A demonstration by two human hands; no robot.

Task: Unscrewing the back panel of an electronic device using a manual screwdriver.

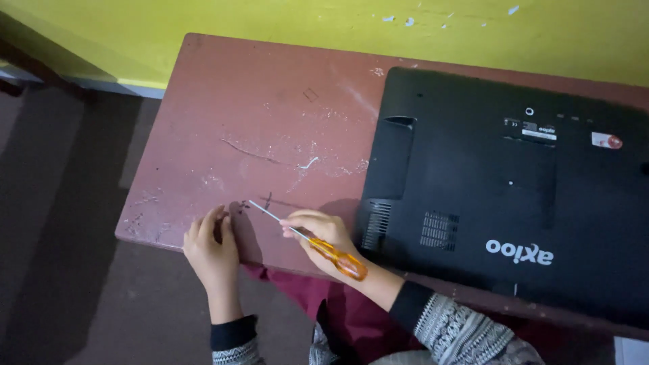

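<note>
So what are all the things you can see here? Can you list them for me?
Scratched reddish-brown wooden table: one, in the middle, against the wall.
Black plastic computer back panel: one, lying face down on the table's right side.
Orange-handled metal screwdriver: one, over the table's front edge, tip pointing left.
Yellow-green painted wall: one, along the top, paint chipped.
Dark floor: left of the table.
Maroon cloth: below the table edge, on the lap.
Left hand: one, fingertips on the table's front edge.
Right hand: one, its grip shut on the screwdriver.

Head view, steeply down, close
</note>
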